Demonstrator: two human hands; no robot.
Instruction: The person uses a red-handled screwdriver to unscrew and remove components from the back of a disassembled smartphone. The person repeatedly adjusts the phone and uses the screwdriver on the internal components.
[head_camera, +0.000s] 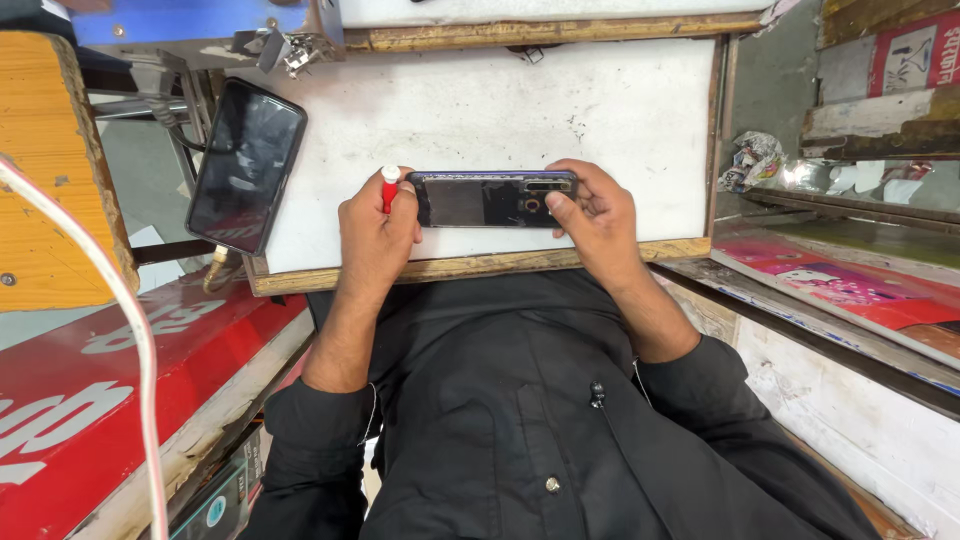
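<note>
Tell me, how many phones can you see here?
2. One phone is held between the left hand and right hand on the white table. The other phone hangs over the table's left edge. None seem hidden.

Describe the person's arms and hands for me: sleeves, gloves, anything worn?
Both hands are bare: the left hand and right hand show no gloves, and no rings or watch are visible. Both forearms are uncovered, with black shirt sleeves pushed up near the elbows. The shirt is plain black with small buttons down the front.
</note>
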